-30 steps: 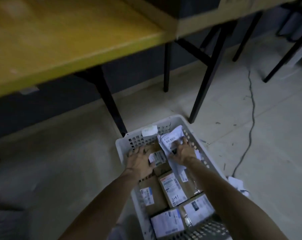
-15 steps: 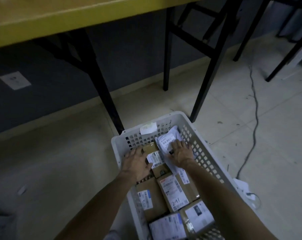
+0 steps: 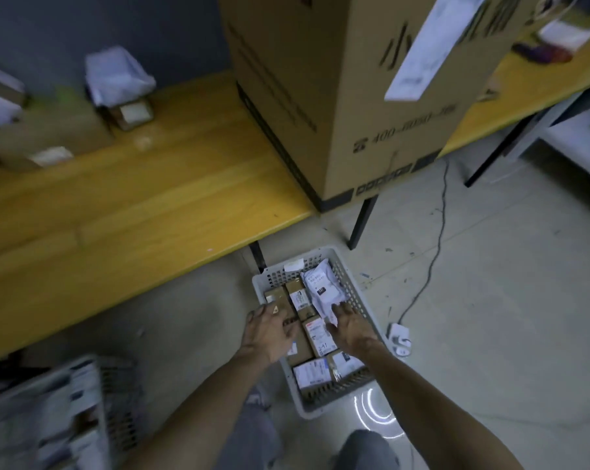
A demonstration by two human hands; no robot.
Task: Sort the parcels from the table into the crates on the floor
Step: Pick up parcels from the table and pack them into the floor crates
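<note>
In the head view, our left hand (image 3: 269, 330) lies loose and flat on the brown boxes (image 3: 295, 293) inside the white crate (image 3: 352, 293), holding nothing. Our right hand (image 3: 351, 329) is unclenched too. Its fingertips only touch the near end of the white mailer (image 3: 322, 288), which lies just beyond them against the crate's far right wall. Half a second ago that hand pressed on the mailer's middle. Both hands have since drawn back toward us, and our gaze has lifted to the yellow table (image 3: 151, 191). We judge this parcel sorted. More parcels (image 3: 49, 137) wait on the table, up and left of our hands.
</note>
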